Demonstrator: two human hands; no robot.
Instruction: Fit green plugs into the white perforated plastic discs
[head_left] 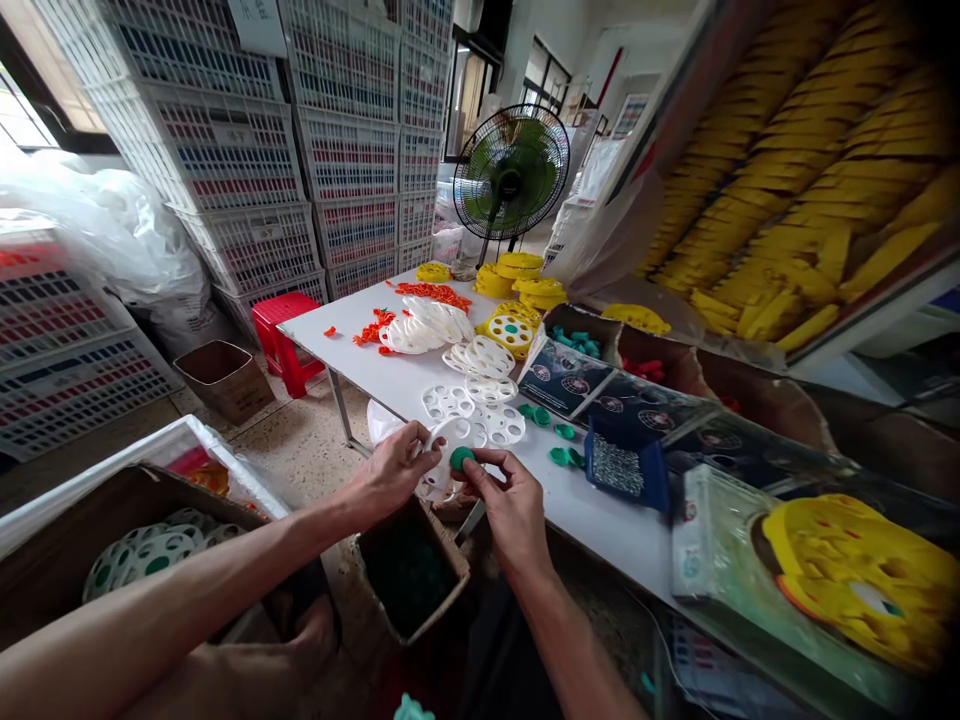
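Observation:
My left hand [405, 462] is closed on the edge of a white plastic disc with round holes [451, 436], held above the table's near edge. Between thumb and fingers, my right hand [510, 495] pinches a round green cap [461, 458] against the disc's right side. Whether the cap sits in a hole I cannot tell. Just beyond lie more white holed discs [499, 425], with a fanned stack of them [427, 325] farther back. Several loose green caps [562, 431] are scattered right of my hands, beside a blue tray of small metal pieces [619, 465].
Below my hands stands an open cardboard box [412, 570]. Boxes holding teal parts [576, 340] and red parts [643, 369] line the table's right side. Orange pieces [431, 292] and yellow discs [517, 265] lie at the back, before a fan [511, 180]. A carton of white discs [142, 555] is at left.

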